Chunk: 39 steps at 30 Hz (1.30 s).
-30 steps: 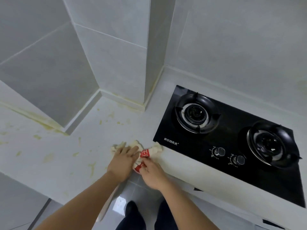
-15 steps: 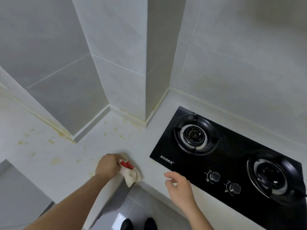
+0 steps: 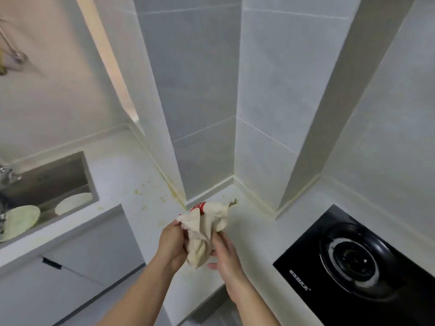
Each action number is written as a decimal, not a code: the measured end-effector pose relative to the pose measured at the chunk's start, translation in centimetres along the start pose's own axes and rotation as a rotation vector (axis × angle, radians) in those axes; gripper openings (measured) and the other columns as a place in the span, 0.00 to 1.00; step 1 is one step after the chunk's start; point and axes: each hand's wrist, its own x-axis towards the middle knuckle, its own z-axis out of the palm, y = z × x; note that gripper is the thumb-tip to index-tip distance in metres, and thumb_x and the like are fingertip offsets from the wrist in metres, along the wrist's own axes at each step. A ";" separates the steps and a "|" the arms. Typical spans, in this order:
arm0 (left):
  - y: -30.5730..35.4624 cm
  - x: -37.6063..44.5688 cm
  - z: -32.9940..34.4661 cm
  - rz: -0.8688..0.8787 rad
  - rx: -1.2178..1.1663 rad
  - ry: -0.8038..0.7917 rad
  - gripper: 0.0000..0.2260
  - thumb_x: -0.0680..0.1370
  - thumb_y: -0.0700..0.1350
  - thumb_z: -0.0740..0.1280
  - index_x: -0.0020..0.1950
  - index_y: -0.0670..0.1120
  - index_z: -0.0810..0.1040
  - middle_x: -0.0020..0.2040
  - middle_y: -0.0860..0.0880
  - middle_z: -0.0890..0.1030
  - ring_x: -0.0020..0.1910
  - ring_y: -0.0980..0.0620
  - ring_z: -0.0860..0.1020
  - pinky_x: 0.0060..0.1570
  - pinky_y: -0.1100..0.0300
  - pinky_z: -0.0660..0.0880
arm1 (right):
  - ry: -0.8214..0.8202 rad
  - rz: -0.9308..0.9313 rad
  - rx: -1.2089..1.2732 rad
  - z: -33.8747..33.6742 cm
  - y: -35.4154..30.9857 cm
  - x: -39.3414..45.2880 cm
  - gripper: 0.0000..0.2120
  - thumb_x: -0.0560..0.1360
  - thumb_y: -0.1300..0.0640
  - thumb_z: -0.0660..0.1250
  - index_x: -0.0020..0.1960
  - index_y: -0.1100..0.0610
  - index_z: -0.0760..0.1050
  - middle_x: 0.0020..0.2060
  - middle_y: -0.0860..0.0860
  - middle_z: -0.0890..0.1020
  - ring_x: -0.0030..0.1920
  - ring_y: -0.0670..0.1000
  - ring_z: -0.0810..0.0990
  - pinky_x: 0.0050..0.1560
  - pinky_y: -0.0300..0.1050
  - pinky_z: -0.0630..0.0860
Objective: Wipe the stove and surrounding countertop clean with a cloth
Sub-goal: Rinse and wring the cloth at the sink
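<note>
1. Cloth (image 3: 204,234): cream fabric with a red printed patch near its upper edge; bunched and crumpled; held in the air between both hands, above the front edge of the countertop (image 3: 254,234), not lying on it; one corner sticks up and to the right.
2. Left hand (image 3: 172,243): fingers curled round the left side of the cloth, gripping it; thumb side pinches the upper left fold, just beside the red patch.
3. Right hand (image 3: 226,256): fingers bent round the right and lower side of the cloth, holding it from underneath; palm faces left, toward the other hand.
4. Stove (image 3: 357,269): black glass hob set into the countertop at lower right; one round burner (image 3: 353,257) in view; white lettering near its front left corner; well apart from the cloth and both hands.
5. Countertop: white; yellow stains (image 3: 141,192) scattered to the left of the tiled column, and yellowed sealant along the wall joint.
6. Sink (image 3: 49,182): recessed at far left; two pale plates (image 3: 21,220) lie in it; a metal tap is partly visible at the frame edge.
7. Cabinet door (image 3: 77,260): white, below the sink, with a small dark handle.
</note>
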 end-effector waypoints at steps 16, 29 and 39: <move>15.5 4.6 -30.8 -0.125 -0.782 0.131 0.29 0.85 0.61 0.54 0.63 0.36 0.79 0.54 0.31 0.84 0.48 0.31 0.84 0.55 0.36 0.78 | -0.156 -0.438 -0.545 34.0 1.7 8.5 0.09 0.72 0.50 0.78 0.46 0.42 0.79 0.34 0.42 0.80 0.32 0.45 0.73 0.36 0.43 0.71; 27.3 11.6 -46.8 -0.011 -0.674 0.249 0.17 0.81 0.41 0.56 0.63 0.37 0.79 0.56 0.31 0.83 0.54 0.31 0.83 0.54 0.37 0.81 | -0.389 -0.528 -0.612 54.2 -1.8 17.2 0.09 0.78 0.57 0.74 0.49 0.54 0.73 0.39 0.48 0.80 0.30 0.44 0.71 0.33 0.43 0.70; 36.4 24.6 -53.7 0.012 -0.622 0.422 0.20 0.85 0.49 0.56 0.61 0.36 0.81 0.59 0.33 0.82 0.61 0.31 0.79 0.68 0.32 0.70 | -0.516 -0.507 -0.622 67.6 -3.5 30.4 0.10 0.79 0.54 0.72 0.59 0.43 0.79 0.47 0.42 0.84 0.47 0.39 0.82 0.49 0.34 0.78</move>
